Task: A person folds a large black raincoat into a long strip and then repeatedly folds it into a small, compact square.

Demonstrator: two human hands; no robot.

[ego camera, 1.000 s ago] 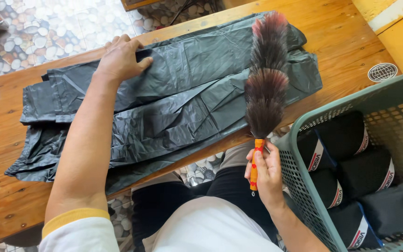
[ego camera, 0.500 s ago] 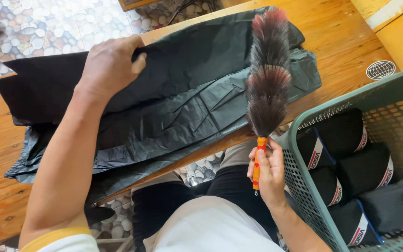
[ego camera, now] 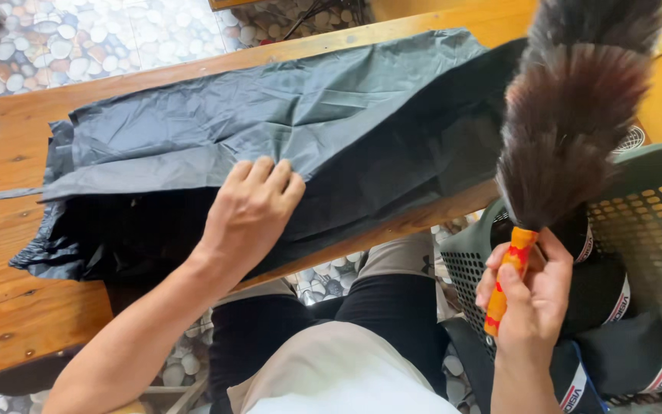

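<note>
A large black plastic bag (ego camera: pixel 285 130) lies spread across a wooden bench (ego camera: pixel 17 307). My left hand (ego camera: pixel 250 211) rests flat on the bag's near part, fingers apart and pressing down. My right hand (ego camera: pixel 530 295) grips the orange handle of a brown feather duster (ego camera: pixel 576 115), held upright so its plume rises over the bag's right end and the basket.
A green plastic basket (ego camera: pixel 653 222) at my right holds several black rolled items with white bands (ego camera: pixel 614 360). The floor beyond the bench is pebble-patterned tile (ego camera: pixel 63 46). My legs are under the bench's near edge.
My left hand moved from the bag's far left edge to its near middle, and the bag now lies flatter. The duster has come closer to the camera, raised higher.
</note>
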